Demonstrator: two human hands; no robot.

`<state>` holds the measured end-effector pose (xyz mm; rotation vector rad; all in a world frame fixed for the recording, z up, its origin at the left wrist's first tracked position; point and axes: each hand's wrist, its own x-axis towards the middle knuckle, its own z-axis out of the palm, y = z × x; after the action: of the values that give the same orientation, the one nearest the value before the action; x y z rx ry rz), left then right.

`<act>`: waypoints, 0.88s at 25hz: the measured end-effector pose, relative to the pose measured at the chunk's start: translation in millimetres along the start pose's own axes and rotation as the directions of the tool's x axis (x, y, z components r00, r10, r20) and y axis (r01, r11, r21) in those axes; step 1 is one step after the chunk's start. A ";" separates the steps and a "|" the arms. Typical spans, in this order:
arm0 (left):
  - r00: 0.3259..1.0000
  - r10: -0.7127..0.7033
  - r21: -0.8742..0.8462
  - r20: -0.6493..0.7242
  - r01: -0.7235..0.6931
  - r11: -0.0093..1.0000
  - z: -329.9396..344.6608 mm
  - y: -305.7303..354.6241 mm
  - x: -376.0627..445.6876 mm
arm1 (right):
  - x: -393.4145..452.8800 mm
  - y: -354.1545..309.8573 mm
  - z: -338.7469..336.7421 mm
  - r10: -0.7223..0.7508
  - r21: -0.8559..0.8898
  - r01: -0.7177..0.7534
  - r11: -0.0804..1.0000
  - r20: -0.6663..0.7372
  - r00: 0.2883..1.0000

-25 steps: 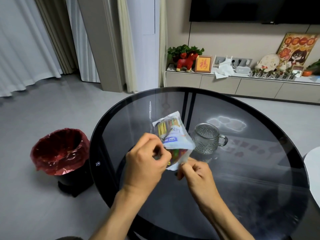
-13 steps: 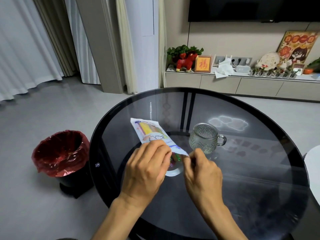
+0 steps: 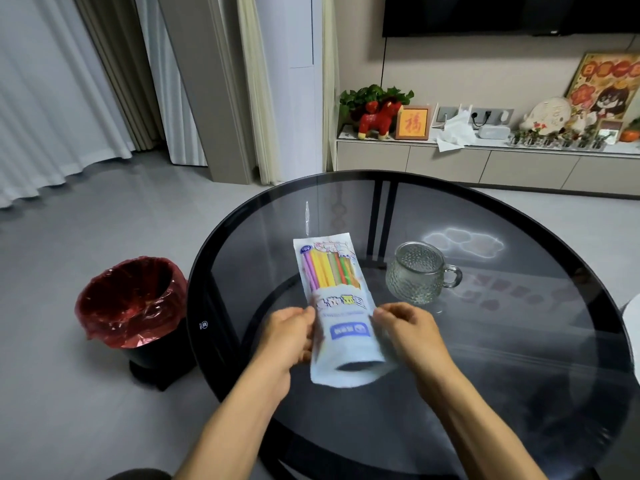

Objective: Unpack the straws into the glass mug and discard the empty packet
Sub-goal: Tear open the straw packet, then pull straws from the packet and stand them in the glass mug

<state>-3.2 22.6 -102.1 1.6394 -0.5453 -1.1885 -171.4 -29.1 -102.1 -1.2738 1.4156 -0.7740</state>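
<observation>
A white plastic packet [image 3: 341,318] of several coloured straws [image 3: 329,270] lies lengthwise over the round dark glass table [image 3: 519,358], its near end gaping open toward me. My left hand [image 3: 289,336] pinches the packet's left edge. On the packet's right edge my right hand [image 3: 408,332] has its fingers closed. The straws show through the clear far half of the packet. An empty textured glass mug [image 3: 419,271] stands on the table just right of the packet, handle pointing right.
A black bin with a red liner [image 3: 130,303] stands on the floor left of the table. A low cabinet [image 3: 485,164] with ornaments runs along the far wall. A white object's edge [image 3: 632,310] shows at the right border.
The packet has turned from tilted and bunched between my hands to lying straight away from me. My hands have moved apart to its two edges, and its near end has opened.
</observation>
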 end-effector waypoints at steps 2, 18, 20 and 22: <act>1.000 -0.016 0.072 0.009 0.016 0.997 8.6 -7.6 0.9 | 3.4 8.0 5.8 -0.058 -0.110 0.051 0.993 -0.060 0.997; 0.833 0.539 0.219 0.124 -0.552 0.804 20.9 17.5 -12.1 | 17.5 -33.8 1.6 -0.438 0.456 0.471 0.755 -0.184 0.880; 0.878 0.478 0.194 0.028 -0.474 0.859 24.9 10.1 -4.6 | 18.2 -33.3 1.8 -0.455 0.351 0.477 0.805 -0.151 0.878; 0.928 0.373 -0.006 -0.023 -0.373 0.928 25.8 8.6 1.2 | 20.3 -28.5 -4.2 -0.441 0.208 0.461 0.863 -0.138 0.887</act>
<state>-24.1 6.5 -95.4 1.4556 -0.7965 -0.8879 -165.1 -55.8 -80.1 -1.4138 1.0542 -1.2896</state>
